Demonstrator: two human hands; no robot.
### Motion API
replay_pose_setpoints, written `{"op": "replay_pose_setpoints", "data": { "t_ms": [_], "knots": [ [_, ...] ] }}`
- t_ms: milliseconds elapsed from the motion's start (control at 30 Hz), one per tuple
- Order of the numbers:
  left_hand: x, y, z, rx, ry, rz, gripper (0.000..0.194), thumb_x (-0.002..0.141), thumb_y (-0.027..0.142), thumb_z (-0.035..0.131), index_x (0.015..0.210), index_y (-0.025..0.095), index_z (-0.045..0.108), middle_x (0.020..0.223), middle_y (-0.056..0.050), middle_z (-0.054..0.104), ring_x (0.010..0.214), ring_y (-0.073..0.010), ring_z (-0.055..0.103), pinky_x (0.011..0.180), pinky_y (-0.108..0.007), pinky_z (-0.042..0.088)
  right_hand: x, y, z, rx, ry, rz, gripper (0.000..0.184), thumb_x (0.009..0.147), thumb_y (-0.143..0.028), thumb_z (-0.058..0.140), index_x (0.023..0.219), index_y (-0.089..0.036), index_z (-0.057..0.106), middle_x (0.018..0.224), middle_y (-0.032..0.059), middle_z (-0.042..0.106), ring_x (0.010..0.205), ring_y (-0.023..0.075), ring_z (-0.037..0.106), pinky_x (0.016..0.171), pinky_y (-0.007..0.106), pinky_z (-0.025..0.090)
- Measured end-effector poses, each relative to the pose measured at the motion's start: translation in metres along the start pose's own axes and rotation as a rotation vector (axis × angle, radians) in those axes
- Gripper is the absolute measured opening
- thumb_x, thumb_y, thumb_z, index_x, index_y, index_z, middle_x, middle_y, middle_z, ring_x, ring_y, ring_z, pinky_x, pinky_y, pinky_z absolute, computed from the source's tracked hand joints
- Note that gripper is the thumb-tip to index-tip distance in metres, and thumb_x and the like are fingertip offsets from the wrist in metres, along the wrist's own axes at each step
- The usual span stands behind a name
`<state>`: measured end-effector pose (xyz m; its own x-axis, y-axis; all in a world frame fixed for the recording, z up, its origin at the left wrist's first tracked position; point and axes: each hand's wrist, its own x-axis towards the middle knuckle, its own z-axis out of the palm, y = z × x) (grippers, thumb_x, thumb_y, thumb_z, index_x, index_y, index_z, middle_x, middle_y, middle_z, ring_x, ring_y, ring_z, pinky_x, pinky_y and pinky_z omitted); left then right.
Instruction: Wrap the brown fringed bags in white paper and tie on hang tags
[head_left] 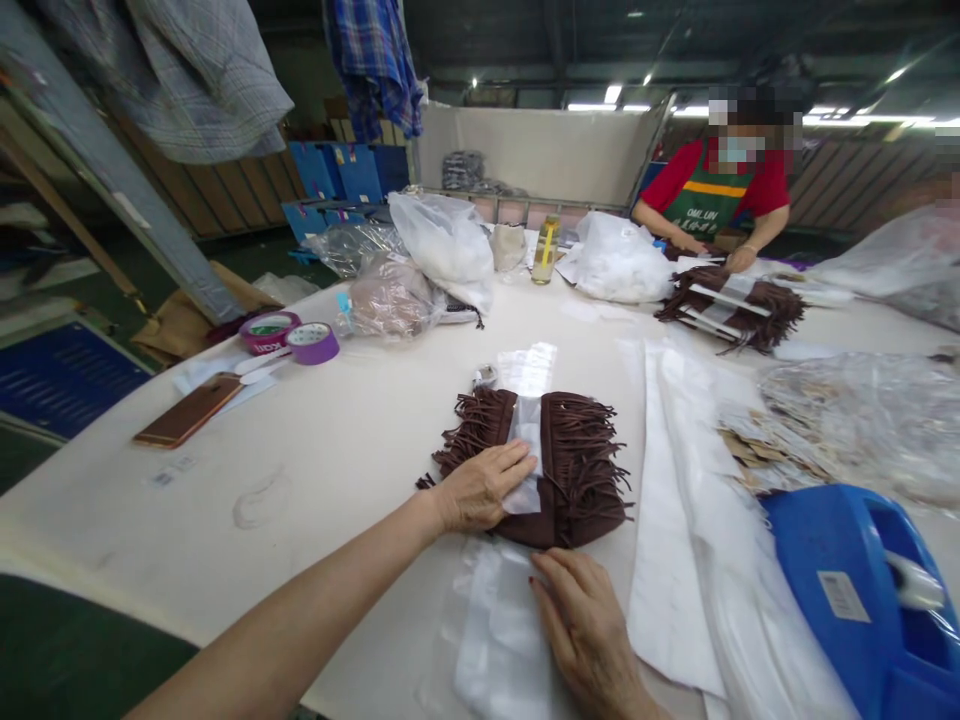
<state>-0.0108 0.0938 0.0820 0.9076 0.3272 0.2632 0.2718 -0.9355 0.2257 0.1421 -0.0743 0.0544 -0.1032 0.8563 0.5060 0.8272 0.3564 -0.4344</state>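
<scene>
A dark brown fringed bag (pixel 581 470) lies on the white table in front of me, its fringe spreading to both sides. Down its middle runs a strip of translucent plastic (pixel 527 425). My left hand (pixel 484 485) rests flat over the bag and strip, fingers stretched out. Nearer to me are flat clear plastic bags (pixel 495 620). On their right side lies my right hand (pixel 581 620), fingers extended, its tips close to the brown bag's front edge. A white slip (pixel 536 368) sticks out beyond the bag's far side.
Long white plastic sheeting (pixel 690 540) and a blue plastic container (pixel 832 590) stand to the right. Tape rolls (pixel 311 343) and a phone (pixel 187 410) lie on the left. Across the table, a person in a green apron (pixel 709 205) handles more brown fringed pieces (pixel 731 305).
</scene>
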Motion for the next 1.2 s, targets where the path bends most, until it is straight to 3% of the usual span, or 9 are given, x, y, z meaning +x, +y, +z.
{"op": "replay_pose_setpoints", "data": {
  "t_ms": [67, 133, 233, 333, 467, 567, 867, 967, 1200],
  "knots": [
    [-0.001, 0.004, -0.006, 0.004, -0.041, 0.015, 0.067, 0.083, 0.045, 0.051, 0.129, -0.002, 0.035, 0.136, -0.029, 0.034, 0.130, -0.0334, 0.028, 0.106, -0.045, 0.030, 0.002, 0.001, 0.002, 0.019, 0.013, 0.007, 0.025, 0.083, -0.013, 0.049, 0.106, -0.020, 0.056, 0.093, 0.0080, 0.063, 0.086, 0.0207, 0.061, 0.072, 0.035, 0.053],
    [-0.001, 0.006, -0.011, 0.026, -0.090, 0.020, 0.071, 0.082, 0.045, 0.054, 0.130, -0.002, 0.032, 0.137, -0.029, 0.031, 0.131, -0.0341, 0.025, 0.106, -0.046, 0.029, 0.004, 0.002, 0.001, 0.070, 0.017, 0.027, 0.024, 0.084, -0.011, 0.045, 0.103, -0.021, 0.056, 0.088, 0.0065, 0.064, 0.081, 0.0188, 0.062, 0.070, 0.031, 0.053],
    [-0.001, 0.009, -0.012, 0.063, -0.125, 0.001, 0.053, 0.085, 0.023, 0.051, 0.129, 0.000, 0.034, 0.137, -0.028, 0.033, 0.130, -0.0316, 0.028, 0.105, -0.044, 0.031, 0.009, 0.001, -0.003, 0.027, 0.100, 0.036, 0.023, 0.085, -0.011, 0.043, 0.101, -0.020, 0.057, 0.081, 0.0053, 0.062, 0.075, 0.0172, 0.061, 0.065, 0.028, 0.051],
    [0.001, 0.010, -0.013, 0.046, -0.091, -0.024, 0.045, 0.081, 0.008, 0.046, 0.125, 0.003, 0.040, 0.133, -0.025, 0.040, 0.127, -0.0289, 0.035, 0.104, -0.041, 0.034, 0.019, 0.005, -0.007, -0.237, 0.193, -0.030, 0.028, 0.083, -0.014, 0.048, 0.109, -0.020, 0.058, 0.089, 0.0087, 0.062, 0.085, 0.0222, 0.059, 0.073, 0.035, 0.048],
    [0.005, 0.013, -0.017, 0.005, -0.038, -0.064, 0.033, 0.085, 0.011, 0.044, 0.117, 0.008, 0.048, 0.128, -0.018, 0.048, 0.124, -0.0236, 0.041, 0.103, -0.038, 0.037, 0.031, 0.019, -0.008, -0.382, 0.066, -0.129, 0.031, 0.084, -0.012, 0.047, 0.111, -0.020, 0.060, 0.112, 0.0118, 0.061, 0.108, 0.0274, 0.051, 0.091, 0.046, 0.036],
    [0.007, 0.016, -0.021, -0.018, -0.019, -0.057, 0.029, 0.086, 0.012, 0.041, 0.114, 0.009, 0.050, 0.126, -0.015, 0.052, 0.123, -0.0201, 0.042, 0.104, -0.035, 0.036, 0.032, 0.025, -0.004, -0.391, 0.001, -0.126, 0.029, 0.084, -0.013, 0.048, 0.110, -0.019, 0.060, 0.112, 0.0116, 0.062, 0.107, 0.0266, 0.052, 0.094, 0.046, 0.034],
    [0.005, 0.034, -0.026, 0.037, 0.054, 0.014, 0.030, 0.087, 0.012, 0.037, 0.114, 0.004, 0.049, 0.124, -0.018, 0.053, 0.123, -0.0221, 0.043, 0.103, -0.035, 0.039, 0.030, 0.022, -0.001, -0.366, -0.019, -0.059, 0.028, 0.083, -0.011, 0.049, 0.107, -0.019, 0.062, 0.112, 0.0104, 0.063, 0.107, 0.0258, 0.051, 0.095, 0.044, 0.032],
    [-0.001, 0.036, -0.019, 0.109, 0.087, 0.041, 0.033, 0.089, 0.013, 0.033, 0.117, 0.001, 0.047, 0.124, -0.021, 0.052, 0.123, -0.0237, 0.042, 0.101, -0.036, 0.041, 0.031, 0.023, -0.001, -0.360, -0.019, -0.055, 0.027, 0.084, -0.011, 0.048, 0.106, -0.017, 0.062, 0.111, 0.0109, 0.063, 0.107, 0.0255, 0.052, 0.095, 0.044, 0.031],
    [-0.015, 0.031, 0.021, 0.267, 0.153, 0.100, 0.038, 0.088, 0.011, 0.030, 0.119, -0.003, 0.046, 0.127, -0.025, 0.048, 0.130, -0.0308, 0.027, 0.103, -0.043, 0.038, 0.029, 0.023, -0.005, -0.276, 0.011, -0.085, 0.028, 0.085, -0.013, 0.046, 0.109, -0.015, 0.059, 0.112, 0.0131, 0.061, 0.109, 0.0264, 0.051, 0.097, 0.046, 0.031]
  ]
}}
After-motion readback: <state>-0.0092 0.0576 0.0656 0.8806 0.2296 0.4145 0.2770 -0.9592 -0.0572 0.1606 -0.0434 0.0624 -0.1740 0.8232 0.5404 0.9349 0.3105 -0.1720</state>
